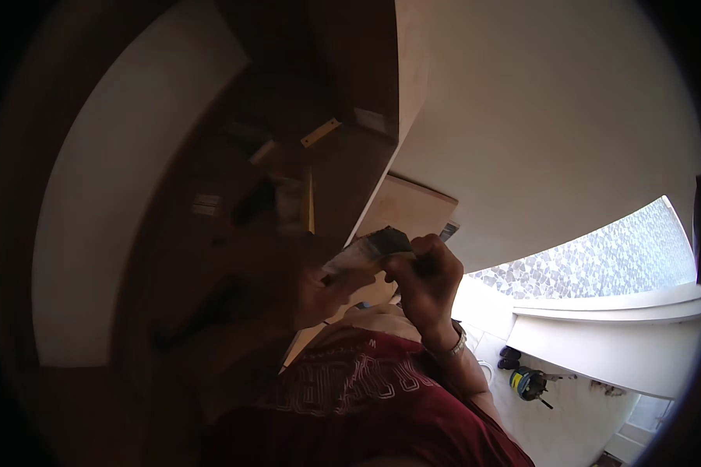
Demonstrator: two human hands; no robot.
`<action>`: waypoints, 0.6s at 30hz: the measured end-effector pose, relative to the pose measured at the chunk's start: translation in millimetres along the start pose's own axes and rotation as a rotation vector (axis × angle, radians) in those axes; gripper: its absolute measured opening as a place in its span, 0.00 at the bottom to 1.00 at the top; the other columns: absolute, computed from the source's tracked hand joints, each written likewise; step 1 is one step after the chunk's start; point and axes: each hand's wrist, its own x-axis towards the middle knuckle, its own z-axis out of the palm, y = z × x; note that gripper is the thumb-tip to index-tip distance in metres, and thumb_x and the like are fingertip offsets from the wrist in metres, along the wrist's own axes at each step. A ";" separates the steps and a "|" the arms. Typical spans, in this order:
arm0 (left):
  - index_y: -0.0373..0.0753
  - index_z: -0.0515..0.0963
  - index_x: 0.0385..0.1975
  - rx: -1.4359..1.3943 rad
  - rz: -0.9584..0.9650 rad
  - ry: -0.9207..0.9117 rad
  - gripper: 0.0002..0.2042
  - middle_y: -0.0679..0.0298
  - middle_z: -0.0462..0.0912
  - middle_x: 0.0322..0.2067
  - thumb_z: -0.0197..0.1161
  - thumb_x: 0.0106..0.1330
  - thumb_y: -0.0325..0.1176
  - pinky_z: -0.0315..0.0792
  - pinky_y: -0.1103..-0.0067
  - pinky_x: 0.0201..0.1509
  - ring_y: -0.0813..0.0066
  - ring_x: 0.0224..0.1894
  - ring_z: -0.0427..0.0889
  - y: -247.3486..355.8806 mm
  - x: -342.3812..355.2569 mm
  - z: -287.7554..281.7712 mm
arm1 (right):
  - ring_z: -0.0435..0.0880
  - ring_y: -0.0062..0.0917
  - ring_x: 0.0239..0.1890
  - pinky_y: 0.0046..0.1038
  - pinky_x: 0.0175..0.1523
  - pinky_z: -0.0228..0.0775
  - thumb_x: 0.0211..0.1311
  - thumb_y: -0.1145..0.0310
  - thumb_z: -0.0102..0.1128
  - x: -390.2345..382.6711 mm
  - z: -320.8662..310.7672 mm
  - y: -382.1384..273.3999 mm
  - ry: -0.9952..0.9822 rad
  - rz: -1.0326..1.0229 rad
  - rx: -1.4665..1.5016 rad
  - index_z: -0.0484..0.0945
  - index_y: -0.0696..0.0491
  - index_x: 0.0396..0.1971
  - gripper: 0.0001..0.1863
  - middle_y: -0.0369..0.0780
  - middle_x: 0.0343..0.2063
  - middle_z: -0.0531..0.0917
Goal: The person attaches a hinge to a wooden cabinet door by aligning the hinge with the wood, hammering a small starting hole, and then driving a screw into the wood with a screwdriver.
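Note:
My right hand is closed, thumb and fingers pinching the dark end of a thin, folded sheet. The sheet is dark grey at one end and pale towards the other; its exact kind is unclear. My left hand lies in deep shadow at the pale end, its fingers closed on it. The sheet is held between both hands in front of my chest, beside the pale edge of an upright panel. A light band circles my right wrist.
On a dark surface ahead lie a yellow strip, a pale block and dim, blurred items. A large pale wall rises at right. Below the pebble-patterned window, a dark bucket and dark shoes stand on the floor.

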 end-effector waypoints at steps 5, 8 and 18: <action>0.39 0.84 0.44 0.063 -0.115 -0.073 0.13 0.70 0.82 0.26 0.63 0.72 0.42 0.71 0.84 0.29 0.88 0.26 0.77 19.3 -3.3 -3.7 | 0.81 0.16 0.28 0.22 0.34 0.76 0.57 0.80 0.67 1.2 -2.0 -1.6 -0.001 0.055 0.192 0.74 0.59 0.35 0.10 0.38 0.25 0.84; 0.39 0.84 0.43 0.072 0.388 0.026 0.12 0.68 0.85 0.28 0.61 0.73 0.41 0.74 0.83 0.33 0.86 0.28 0.80 20.2 -6.0 4.7 | 0.81 0.17 0.27 0.23 0.33 0.76 0.59 0.77 0.66 -9.5 -12.5 -10.1 -0.148 0.167 0.181 0.76 0.60 0.36 0.08 0.38 0.26 0.84; 0.36 0.81 0.37 -0.024 0.319 -0.541 0.08 0.63 0.81 0.22 0.64 0.67 0.34 0.73 0.77 0.31 0.80 0.25 0.79 1.1 -20.4 13.7 | 0.81 0.28 0.20 0.28 0.26 0.69 0.50 0.69 0.65 -30.7 -51.3 -29.4 -0.756 -0.059 -0.171 0.84 0.62 0.27 0.10 0.43 0.20 0.83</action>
